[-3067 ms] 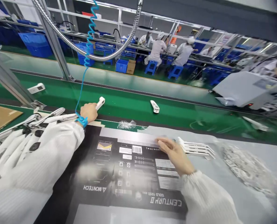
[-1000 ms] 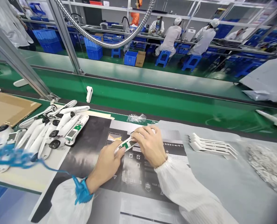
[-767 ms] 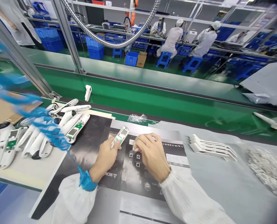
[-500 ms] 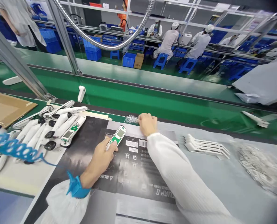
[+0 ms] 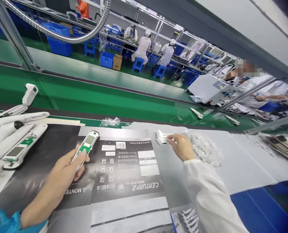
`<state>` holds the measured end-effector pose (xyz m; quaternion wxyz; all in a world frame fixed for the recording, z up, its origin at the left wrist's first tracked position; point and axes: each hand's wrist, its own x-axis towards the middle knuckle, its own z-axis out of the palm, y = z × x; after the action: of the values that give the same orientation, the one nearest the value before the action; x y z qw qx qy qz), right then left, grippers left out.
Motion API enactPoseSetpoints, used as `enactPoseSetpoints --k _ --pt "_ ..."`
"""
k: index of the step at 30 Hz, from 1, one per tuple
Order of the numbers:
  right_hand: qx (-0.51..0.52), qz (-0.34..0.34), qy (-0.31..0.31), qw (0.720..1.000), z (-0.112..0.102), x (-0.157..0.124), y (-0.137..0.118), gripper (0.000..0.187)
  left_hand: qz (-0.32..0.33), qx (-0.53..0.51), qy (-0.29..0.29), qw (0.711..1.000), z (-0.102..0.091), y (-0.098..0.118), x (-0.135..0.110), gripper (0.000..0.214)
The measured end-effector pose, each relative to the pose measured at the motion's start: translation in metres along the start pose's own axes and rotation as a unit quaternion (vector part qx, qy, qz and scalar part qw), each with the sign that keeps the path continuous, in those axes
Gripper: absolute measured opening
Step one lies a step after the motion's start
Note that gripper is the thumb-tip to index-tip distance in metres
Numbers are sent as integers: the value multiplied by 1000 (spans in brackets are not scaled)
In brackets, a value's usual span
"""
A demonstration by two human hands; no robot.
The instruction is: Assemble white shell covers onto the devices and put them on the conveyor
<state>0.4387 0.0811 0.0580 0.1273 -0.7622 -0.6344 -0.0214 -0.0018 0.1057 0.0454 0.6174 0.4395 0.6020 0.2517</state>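
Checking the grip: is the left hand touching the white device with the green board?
Touching: the head view shows the left hand gripping the device low down.

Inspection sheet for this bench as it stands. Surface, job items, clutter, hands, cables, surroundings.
Surface: printed Montech Century II carton sheet, lying flat.
Job items: open white handheld device with green circuit board; second device at left.
Clutter: crumpled clear plastic bag beyond the sheet.
Hands: left hand grips the device; right hand open, beside stacked white plastic parts and a bag of small parts.
Cables: blue wrist strap on left wrist; steel flexible hose overhead.
Surroundings: green conveyor belt; co-worker at right.
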Motion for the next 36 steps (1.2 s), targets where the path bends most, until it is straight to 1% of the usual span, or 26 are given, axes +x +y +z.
enactPoseSetpoints --k 1,3,6,8,11,15,17,19,21,22,25,27,29,31,32,33,34,35,36 --pt "-4 0 -2 1000 0 -8 9 23 0 -2 -3 1000 2 0 0 52" --pt "-9 -1 -3 1000 3 -23 18 23 -2 -6 -9 1000 7 1 -1 54" --pt "-10 -6 -17 1000 11 -38 17 25 -1 -6 -17 1000 10 3 -3 56" --pt "-9 -7 -28 1000 15 -42 17 25 0 0 -21 1000 11 3 -5 55" --pt "-6 -12 -39 999 19 -41 22 20 5 6 -23 1000 10 3 -7 55" --pt "10 -41 -86 995 17 -33 38 18 8 1 -26 1000 8 2 -9 55" --pt "14 -48 -105 993 11 -31 47 21 3 0 -28 1000 7 2 -10 53" --pt "15 -48 -118 992 5 -32 54 28 -5 1 -28 1000 6 2 -11 53" --pt "16 -46 -126 991 1 -35 59 33 -10 4 -26 1000 6 3 -12 53" --pt "18 -46 -128 990 0 -36 61 32 -11 4 -25 1000 6 4 -12 52" --pt "27 -39 -127 991 -1 -36 63 23 -13 2 -35 999 7 7 -13 46" --pt "27 -19 -114 993 -5 -33 63 21 -15 0 -45 999 7 8 -15 44" --pt "22 15 -92 995 -16 -32 55 23 -13 -4 -53 998 8 8 -17 45" --pt "25 39 -84 995 -29 -32 33 28 -1 -11 -66 998 11 10 -19 47" --pt "52 46 -104 992 -35 -33 15 32 10 -16 -79 997 14 11 -20 48" --pt "98 46 -142 984 -40 -34 -6 35 22 -21 -89 996 18 13 -20 49" --pt "167 42 -200 965 -42 -36 -31 37 34 -26 -94 995 24 14 -20 49" --pt "250 35 -265 930 -42 -38 -58 38 50 -31 -94 994 31 16 -19 49" --pt "319 22 -324 890 -40 -41 -85 38 67 -34 -92 993 39 17 -18 49"
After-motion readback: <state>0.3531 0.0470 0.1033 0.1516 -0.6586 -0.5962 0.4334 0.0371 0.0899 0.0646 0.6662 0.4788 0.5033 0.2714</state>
